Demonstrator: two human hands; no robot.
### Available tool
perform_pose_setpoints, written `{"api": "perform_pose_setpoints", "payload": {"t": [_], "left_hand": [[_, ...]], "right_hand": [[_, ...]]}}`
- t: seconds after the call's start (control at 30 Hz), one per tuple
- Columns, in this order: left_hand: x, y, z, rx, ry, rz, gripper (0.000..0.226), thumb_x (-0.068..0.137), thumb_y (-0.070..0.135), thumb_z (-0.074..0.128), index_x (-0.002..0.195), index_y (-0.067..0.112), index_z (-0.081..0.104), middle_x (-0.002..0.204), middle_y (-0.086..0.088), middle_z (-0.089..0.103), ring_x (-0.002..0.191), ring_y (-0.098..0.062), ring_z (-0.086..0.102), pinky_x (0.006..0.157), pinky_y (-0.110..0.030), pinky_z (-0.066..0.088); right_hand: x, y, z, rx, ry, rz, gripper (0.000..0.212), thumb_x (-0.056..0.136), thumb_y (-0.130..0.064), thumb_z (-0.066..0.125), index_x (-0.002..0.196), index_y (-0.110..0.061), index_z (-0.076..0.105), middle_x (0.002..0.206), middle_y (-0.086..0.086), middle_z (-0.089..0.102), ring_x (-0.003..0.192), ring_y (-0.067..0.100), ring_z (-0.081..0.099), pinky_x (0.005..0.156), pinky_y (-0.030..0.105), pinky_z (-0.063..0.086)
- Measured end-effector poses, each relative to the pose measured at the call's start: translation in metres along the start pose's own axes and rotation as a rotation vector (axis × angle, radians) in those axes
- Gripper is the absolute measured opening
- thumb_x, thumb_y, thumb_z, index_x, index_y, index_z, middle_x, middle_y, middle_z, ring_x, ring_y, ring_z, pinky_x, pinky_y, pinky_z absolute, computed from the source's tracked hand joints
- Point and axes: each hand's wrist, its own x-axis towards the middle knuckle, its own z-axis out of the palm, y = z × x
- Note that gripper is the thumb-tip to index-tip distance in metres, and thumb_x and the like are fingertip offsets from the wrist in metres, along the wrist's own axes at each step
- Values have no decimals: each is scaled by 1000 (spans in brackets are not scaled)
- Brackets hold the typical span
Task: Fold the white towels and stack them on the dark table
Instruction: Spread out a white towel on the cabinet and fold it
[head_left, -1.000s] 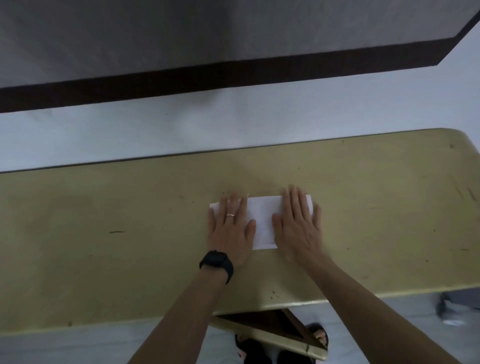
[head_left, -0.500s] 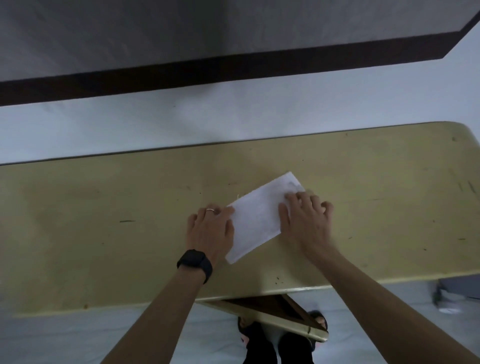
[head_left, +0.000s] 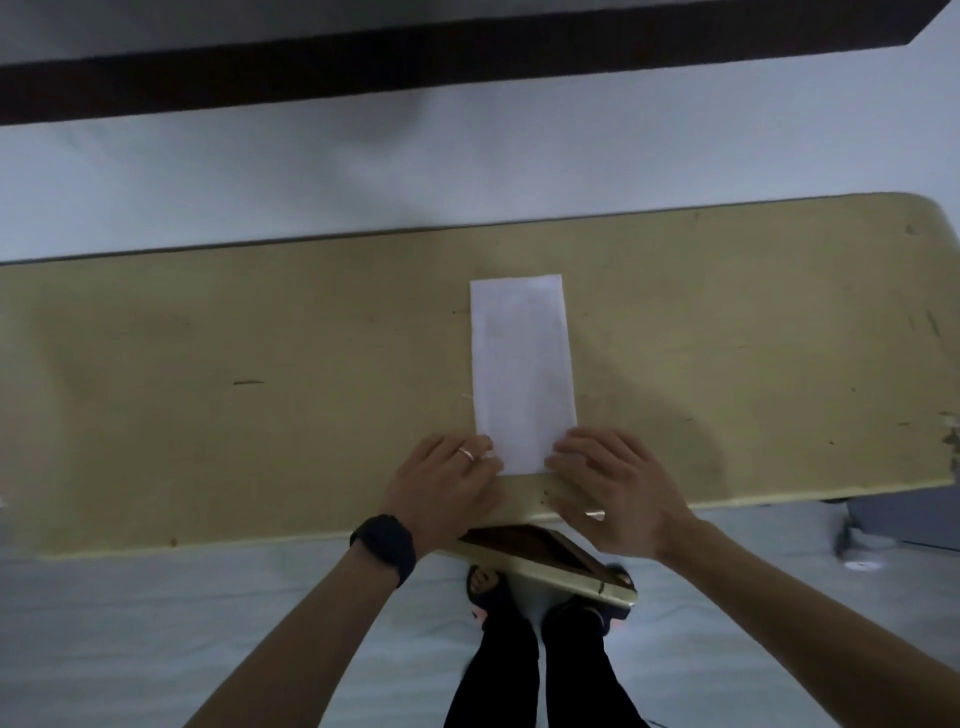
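The left hand (head_left: 447, 483), fingers curled, grips the near left corner of the white towel (head_left: 522, 364), a long folded strip lying on the yellow surface (head_left: 208, 389) and pointing away from the person. The right hand (head_left: 613, 493) pinches the towel's near right corner, likely so that end lifts evenly for another fold.

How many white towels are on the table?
1. The folded towel lies on the yellowish table, its near corners at the left hand and right hand. No others visible.
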Motion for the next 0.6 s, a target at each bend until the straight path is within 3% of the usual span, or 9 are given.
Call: {"api": "perform_pose_setpoints", "payload": {"t": [0.13,0.2,0.27,0.33,0.43,0.53,0.6], "left_hand": [[-19,6,10,-22,-17,154,42,93,51,54,105,15,70,114,-4,68,99,-25,64,92,-38,45],[-33,15,7,-9,-14,199,38,90,50,62,104,15,69,113,-4,67,103,-25,62,95,-41,46],[-42,26,4,12,44,208,14,88,22,67,100,15,68,108,-4,66,102,-26,61,96,-42,45],[-43,37,2,18,77,162,22,90,3,51,98,15,67,104,-4,67,99,-26,63,96,-42,43],[-36,44,3,44,76,115,42,94,-1,29,100,15,67,99,-2,67,95,-26,64,94,-42,41],[-32,39,6,35,85,131,25,88,0,52,97,17,67,97,-1,68,91,-24,64,92,-39,42],[-31,37,4,-64,65,99,9,91,16,61,92,20,69,92,3,69,88,-22,65,88,-35,44]], "right_hand": [[-39,0,7,-44,-88,-82,60,86,-58,64,128,-15,65,135,4,60,131,22,52,107,40,39],[-52,1,11,-132,-66,-130,45,89,-43,67,124,-16,67,129,4,63,123,23,57,103,38,40],[-62,0,15,-168,18,-154,28,95,-17,55,119,-16,69,119,5,66,112,24,61,95,37,43],[-64,-3,17,-174,80,-142,41,101,-7,33,112,-15,72,111,7,67,102,26,62,87,37,46],[-57,-9,12,-173,112,-124,51,101,-4,22,105,-13,73,105,7,66,93,27,64,81,36,47],[-53,-6,11,-139,110,-133,57,100,-3,17,103,-13,73,103,5,68,92,26,64,80,35,46],[-54,-1,13,-93,102,-128,45,98,-1,30,103,-14,73,104,3,68,93,25,63,82,33,45]]}}
